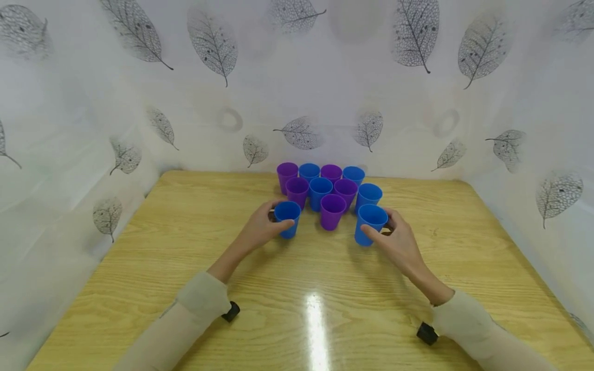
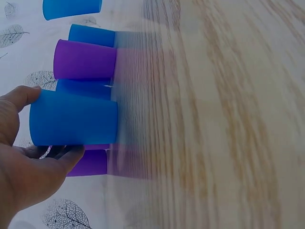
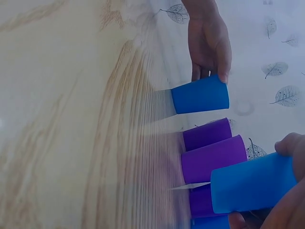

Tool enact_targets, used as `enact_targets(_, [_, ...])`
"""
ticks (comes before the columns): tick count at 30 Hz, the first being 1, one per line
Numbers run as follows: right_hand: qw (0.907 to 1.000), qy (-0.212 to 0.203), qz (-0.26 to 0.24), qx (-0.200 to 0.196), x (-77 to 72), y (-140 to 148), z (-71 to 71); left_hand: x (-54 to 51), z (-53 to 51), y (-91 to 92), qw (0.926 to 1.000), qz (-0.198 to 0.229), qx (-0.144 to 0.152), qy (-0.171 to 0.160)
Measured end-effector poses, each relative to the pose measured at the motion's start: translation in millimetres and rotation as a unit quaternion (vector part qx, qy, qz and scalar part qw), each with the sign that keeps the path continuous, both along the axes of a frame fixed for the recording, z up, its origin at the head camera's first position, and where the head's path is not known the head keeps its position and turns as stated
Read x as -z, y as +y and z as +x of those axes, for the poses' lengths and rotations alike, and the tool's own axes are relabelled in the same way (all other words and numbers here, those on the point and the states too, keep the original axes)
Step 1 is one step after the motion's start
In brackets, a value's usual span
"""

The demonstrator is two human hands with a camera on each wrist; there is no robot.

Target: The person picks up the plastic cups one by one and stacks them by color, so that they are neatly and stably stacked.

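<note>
My left hand (image 1: pixel 263 228) grips an upright blue cup (image 1: pixel 287 220), thumb on the near side, at the left front of a group of cups. At the right front, my right hand (image 1: pixel 400 241) holds another upright blue cup (image 1: pixel 370 225) between thumb and fingers. Between the two, slightly farther back, stands a purple cup (image 1: pixel 331 213). In the left wrist view the left hand (image 2: pixel 35 167) pinches its blue cup (image 2: pixel 74 119). The right wrist view shows the right hand (image 3: pixel 288 191) around its blue cup (image 3: pixel 252 183), whose base looks raised off the table.
Behind the held cups, blue and purple cups stand close together in rows, among them a blue cup (image 1: pixel 320 194) and a purple cup (image 1: pixel 287 175). A leaf-patterned white sheet (image 1: pixel 260 103) rises behind the wooden table (image 1: pixel 278 319).
</note>
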State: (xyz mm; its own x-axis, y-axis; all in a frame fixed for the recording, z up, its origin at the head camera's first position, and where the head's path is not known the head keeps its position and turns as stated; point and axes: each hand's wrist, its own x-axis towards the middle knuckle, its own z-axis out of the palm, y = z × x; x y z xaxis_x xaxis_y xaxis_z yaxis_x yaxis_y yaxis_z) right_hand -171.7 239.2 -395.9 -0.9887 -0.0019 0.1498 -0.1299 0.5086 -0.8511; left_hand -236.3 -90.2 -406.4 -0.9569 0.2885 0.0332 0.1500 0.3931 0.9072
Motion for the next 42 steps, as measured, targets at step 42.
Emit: enact_targets(42, [0.9915,0.019,-0.069,-0.109,-15.3,-61.3,0.1,-2.1,1.6,-60.5,0.9993,-0.015,0.016,-0.029])
